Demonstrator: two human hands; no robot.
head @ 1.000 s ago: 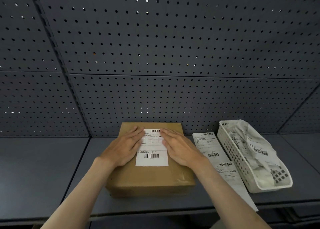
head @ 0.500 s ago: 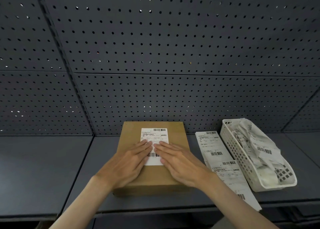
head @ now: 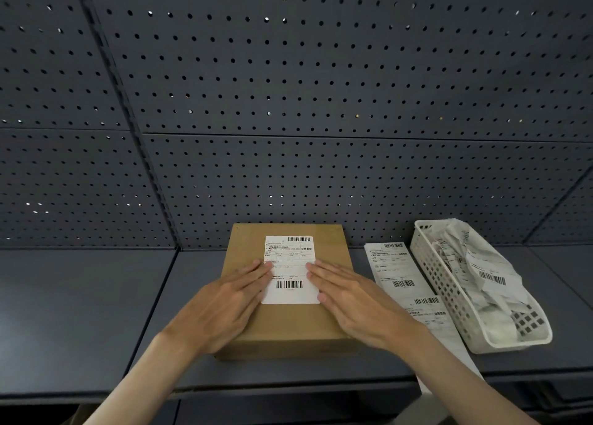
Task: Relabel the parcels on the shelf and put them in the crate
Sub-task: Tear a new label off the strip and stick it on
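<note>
Centre of the frame, low: I see a flat brown cardboard parcel (head: 288, 291) lying on the dark grey metal shelf (head: 90, 312), its far edge against the grey perforated back panel (head: 288, 103). White rectangular shipping label (head: 289, 269) with barcodes sits on the parcel's top face, upper middle. Left hand (head: 224, 309) lies flat on the parcel, fingers (head: 256, 272) straight and together, tips touching the label's left edge. Right hand (head: 356, 302) mirrors it, fingers straight, tips on the label's right edge. Neither hand grips anything; both press palm-down. Right of the parcel, just beside it, a long white strip of printed labels (head: 401, 283) lies on the shelf, running toward the lower right. Further right, touching that strip, a white perforated plastic basket (head: 449, 299) holds crumpled white label backing paper (head: 481, 273).
</note>
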